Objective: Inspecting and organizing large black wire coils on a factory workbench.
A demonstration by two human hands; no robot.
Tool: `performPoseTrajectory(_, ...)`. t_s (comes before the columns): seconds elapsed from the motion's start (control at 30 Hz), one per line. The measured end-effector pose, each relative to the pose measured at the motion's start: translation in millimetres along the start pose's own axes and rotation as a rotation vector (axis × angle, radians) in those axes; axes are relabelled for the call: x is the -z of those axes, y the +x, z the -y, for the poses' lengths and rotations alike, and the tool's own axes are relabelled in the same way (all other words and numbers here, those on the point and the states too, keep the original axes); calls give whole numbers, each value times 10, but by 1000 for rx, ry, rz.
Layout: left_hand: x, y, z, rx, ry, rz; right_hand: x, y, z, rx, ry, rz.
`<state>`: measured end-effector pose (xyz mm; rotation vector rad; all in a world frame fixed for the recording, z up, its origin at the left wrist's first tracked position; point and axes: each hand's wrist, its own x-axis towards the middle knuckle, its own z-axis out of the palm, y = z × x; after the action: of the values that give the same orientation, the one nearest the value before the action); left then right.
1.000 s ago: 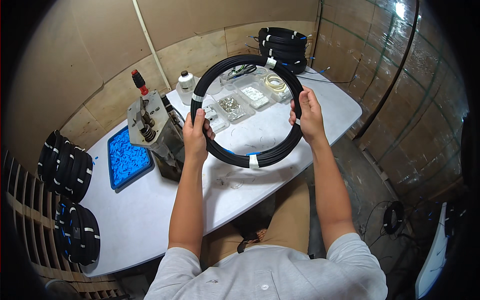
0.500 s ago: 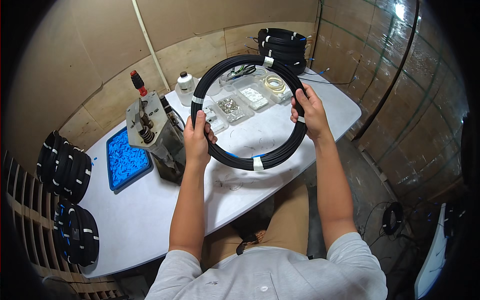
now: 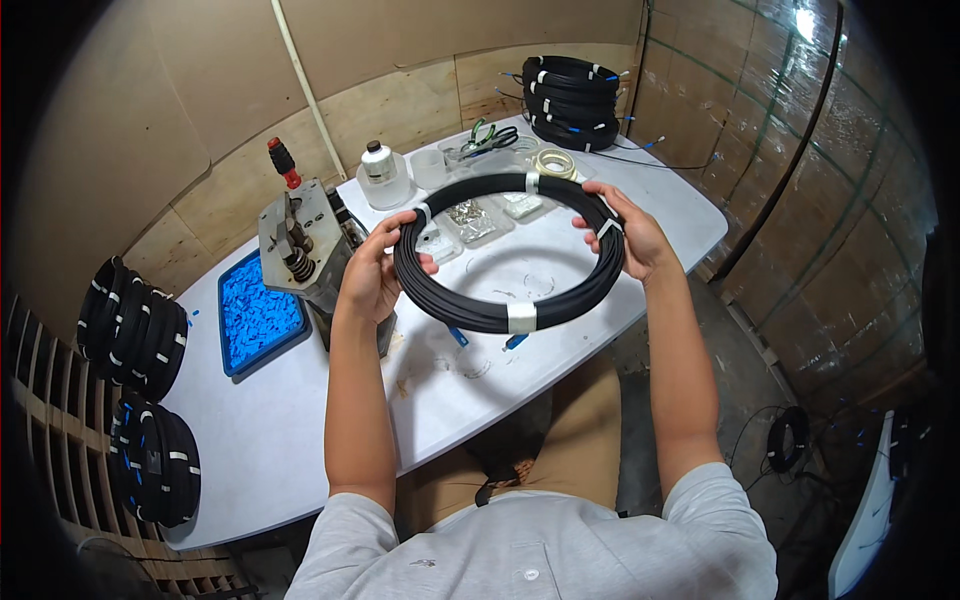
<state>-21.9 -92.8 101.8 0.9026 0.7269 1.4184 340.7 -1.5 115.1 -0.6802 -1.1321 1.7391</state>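
A coil of black cable [image 3: 455, 312], bound with several white bands, is held above the white table by both hands. My left hand [image 3: 375, 268] grips its left side, thumb on top and fingers curled beneath. On the opposite side my right hand [image 3: 637, 232] clasps the coil near a white band. Two blue connectors [image 3: 515, 342] show below the coil's near edge. Through the ring a clear tray of small metal parts [image 3: 468, 220] is partly visible.
On the white table [image 3: 270, 440] stand a metal hand press [image 3: 300, 240] and a blue tray of blue pieces [image 3: 262, 312]. A white bottle [image 3: 377, 165] and scissors [image 3: 492, 142] lie farther back. Stacked coils [image 3: 572, 103] occupy the far right corner; more coils [image 3: 155, 460] sit at left.
The coil has tilted from facing me to lying flatter, its far edge dropping. The blue connectors now hang below it. Both hands still hold it.
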Motion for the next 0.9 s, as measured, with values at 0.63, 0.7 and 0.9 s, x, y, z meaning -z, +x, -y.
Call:
performPoseTrajectory(0.63, 69, 27, 73, -166, 726, -131, -232, 138, -500, 444, -189, -301)
performPoseTrajectory(0.7, -77, 64, 220, -244, 620, -146, -226, 106, -526, 406, -97, -267)
performPoseTrajectory(0.9, -306, 112, 183, -310, 278, -328, -402, 28, -528, 375, -106, -273)
